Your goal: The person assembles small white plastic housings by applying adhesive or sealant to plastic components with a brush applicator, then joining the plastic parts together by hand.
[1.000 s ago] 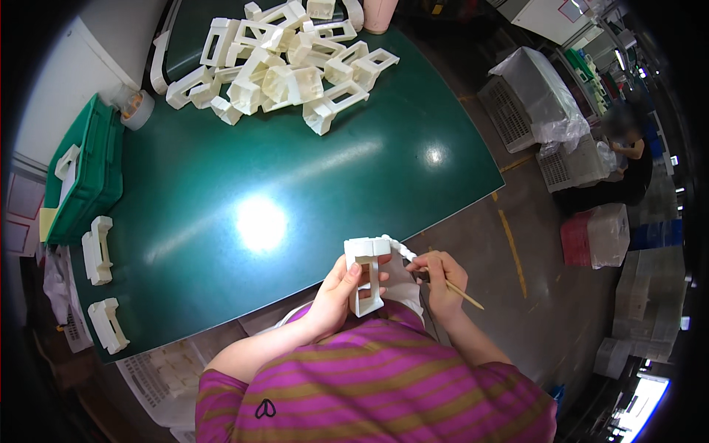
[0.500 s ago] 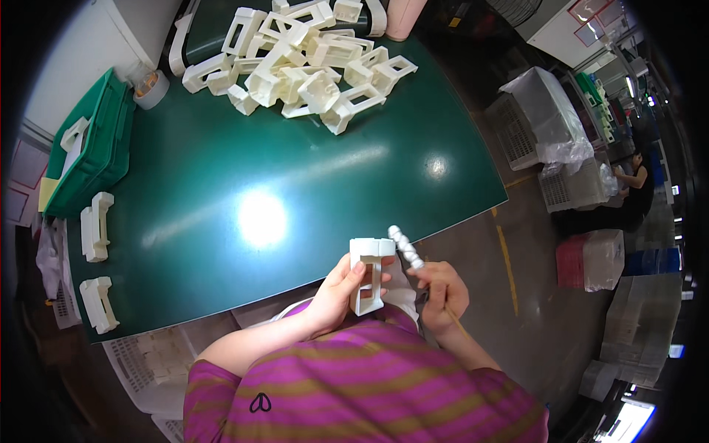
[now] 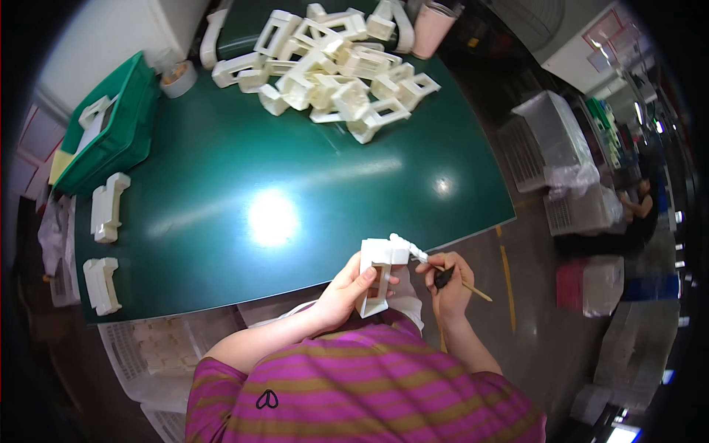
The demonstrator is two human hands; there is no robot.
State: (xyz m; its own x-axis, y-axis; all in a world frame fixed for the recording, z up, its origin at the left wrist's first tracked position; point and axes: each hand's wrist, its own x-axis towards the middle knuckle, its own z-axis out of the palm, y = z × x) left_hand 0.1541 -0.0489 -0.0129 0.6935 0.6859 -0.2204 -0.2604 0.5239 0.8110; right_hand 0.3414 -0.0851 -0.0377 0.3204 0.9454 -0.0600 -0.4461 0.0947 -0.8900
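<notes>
My left hand [image 3: 341, 294] is closed around a white plastic frame [image 3: 381, 252], a hollow bracket with a rectangular opening, held upright by the table's near edge. My right hand [image 3: 456, 284] pinches a thin wooden stick [image 3: 476, 292]. Out past its fingertips sticks a knobbly white twisted end [image 3: 406, 246], which meets or overlaps the top right corner of the frame; I cannot tell whether they touch. Against the right fingers sits a small dark lump [image 3: 444, 277], its kind unclear.
A heap of similar white frames [image 3: 325, 81] lies at the back of the green table [image 3: 221, 162]. Two more frames [image 3: 109, 208] rest at the left edge, beside a green crate [image 3: 136, 133]. Plastic-lined bins [image 3: 550, 133] and a seated person [image 3: 641, 207] are off to the right.
My right hand has turned the stick, so its white end now reaches the frame's top and its wooden end points right. The dark lump has come into sight. The whole view has shifted slightly.
</notes>
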